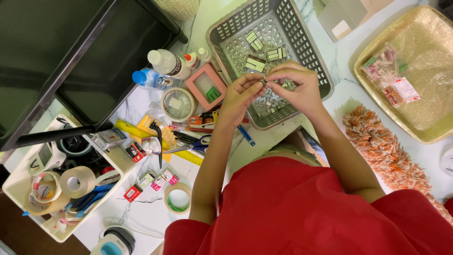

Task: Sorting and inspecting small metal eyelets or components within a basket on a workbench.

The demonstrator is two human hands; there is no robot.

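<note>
Both my hands meet over the near part of a grey perforated plastic basket (311,56). My left hand (239,96) and my right hand (295,85) pinch the same small metallic piece (263,81) between their fingertips. The basket floor holds several small grey pieces (271,101) and a few green-and-white striped packs (276,53). My red shirt fills the bottom of the view.
Left of the basket lie a pink frame box (205,86), tape rolls (178,103), glue bottles (165,62), scissors (193,145), a yellow ruler (132,130) and a white organiser (28,174). A gold tray (377,42) with small packets and an orange duster (382,146) sit on the right.
</note>
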